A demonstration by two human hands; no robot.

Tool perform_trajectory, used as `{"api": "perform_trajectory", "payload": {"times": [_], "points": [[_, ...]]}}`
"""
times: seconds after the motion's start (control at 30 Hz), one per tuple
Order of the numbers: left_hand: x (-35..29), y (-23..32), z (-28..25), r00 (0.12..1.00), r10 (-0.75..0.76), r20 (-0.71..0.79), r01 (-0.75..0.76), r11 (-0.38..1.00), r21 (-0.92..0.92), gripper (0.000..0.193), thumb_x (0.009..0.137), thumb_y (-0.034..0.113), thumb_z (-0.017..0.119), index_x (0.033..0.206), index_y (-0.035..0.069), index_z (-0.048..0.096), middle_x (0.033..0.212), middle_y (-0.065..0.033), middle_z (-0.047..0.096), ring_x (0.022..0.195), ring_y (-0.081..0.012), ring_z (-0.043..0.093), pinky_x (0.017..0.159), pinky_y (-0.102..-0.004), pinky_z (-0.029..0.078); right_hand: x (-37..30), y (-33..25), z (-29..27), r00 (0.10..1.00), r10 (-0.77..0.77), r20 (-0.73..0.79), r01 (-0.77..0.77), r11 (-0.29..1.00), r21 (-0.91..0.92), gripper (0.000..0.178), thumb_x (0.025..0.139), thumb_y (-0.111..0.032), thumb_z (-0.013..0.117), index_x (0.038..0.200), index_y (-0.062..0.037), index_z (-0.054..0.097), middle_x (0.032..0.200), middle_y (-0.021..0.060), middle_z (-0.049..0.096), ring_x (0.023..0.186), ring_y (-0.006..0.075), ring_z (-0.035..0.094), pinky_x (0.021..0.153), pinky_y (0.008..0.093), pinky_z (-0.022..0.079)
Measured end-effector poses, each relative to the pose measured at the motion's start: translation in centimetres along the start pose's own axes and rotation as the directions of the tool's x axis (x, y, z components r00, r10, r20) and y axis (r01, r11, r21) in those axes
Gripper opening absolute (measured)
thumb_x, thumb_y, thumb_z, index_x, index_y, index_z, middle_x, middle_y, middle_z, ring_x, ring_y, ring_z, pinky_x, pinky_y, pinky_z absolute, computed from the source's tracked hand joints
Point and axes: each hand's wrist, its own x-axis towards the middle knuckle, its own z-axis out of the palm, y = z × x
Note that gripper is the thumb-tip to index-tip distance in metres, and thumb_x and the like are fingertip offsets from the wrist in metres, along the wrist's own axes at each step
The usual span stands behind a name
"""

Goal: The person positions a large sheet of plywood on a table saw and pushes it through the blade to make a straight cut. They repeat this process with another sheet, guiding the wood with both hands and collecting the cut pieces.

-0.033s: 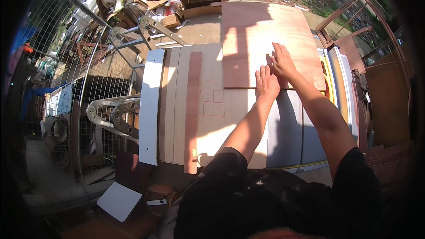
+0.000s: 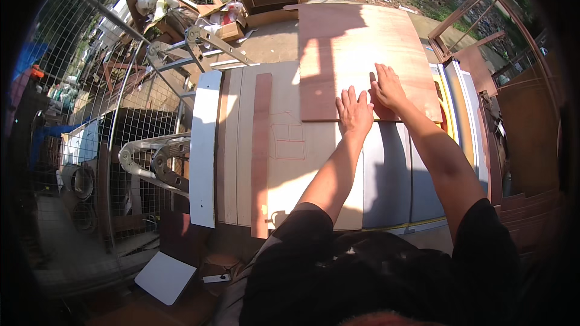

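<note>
Two hands flat on a reddish board (image 2: pixel 356 48), palms down, fingers spread, gripping nothing. Left hand (image 2: pixel 354 111) sits at the board's near edge; right hand (image 2: pixel 388 87) just beside it, further in. Board lies on a pale table (image 2: pixel 302 169), far right part. A narrow brown strip (image 2: pixel 261 151) runs lengthwise to the left, well apart.
</note>
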Motion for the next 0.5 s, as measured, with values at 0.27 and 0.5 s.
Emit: {"api": "perform_trajectory", "payload": {"times": [0.27, 0.5], "points": [[1.7, -6.3, -8.0, 0.752, -0.623, -0.214, 0.656, 0.739, 0.156, 0.1, 0.079, 0.064, 0.072, 0.156, 0.015, 0.033, 0.156, -0.0249, 0.032, 0.146, -0.0425, 0.027, 0.116, -0.0568, 0.026, -1.9, -1.5, -1.2, 0.959, 0.114, 0.258, -0.061, 0.977, -0.207, 0.064, 0.103, -0.045, 0.037, 0.158, -0.0125, 0.031, 0.165, 0.0136, 0.027, 0.152, 0.0375, 0.021, 0.124, 0.0537, 0.017], [0.9, -5.5, -8.1, 0.778, -0.599, -0.189, 0.628, 0.737, 0.249, 0.082, 0.084, 0.057, 0.072, 0.147, 0.014, 0.042, 0.135, -0.0205, 0.047, 0.128, -0.0378, 0.043, 0.106, -0.0539, 0.036, -3.8, -2.2, -2.3, 0.961, 0.104, 0.255, -0.055, 0.98, -0.192, 0.067, 0.101, -0.047, 0.039, 0.159, -0.0157, 0.028, 0.166, 0.0137, 0.024, 0.153, 0.0368, 0.019, 0.124, 0.053, 0.016]]}}
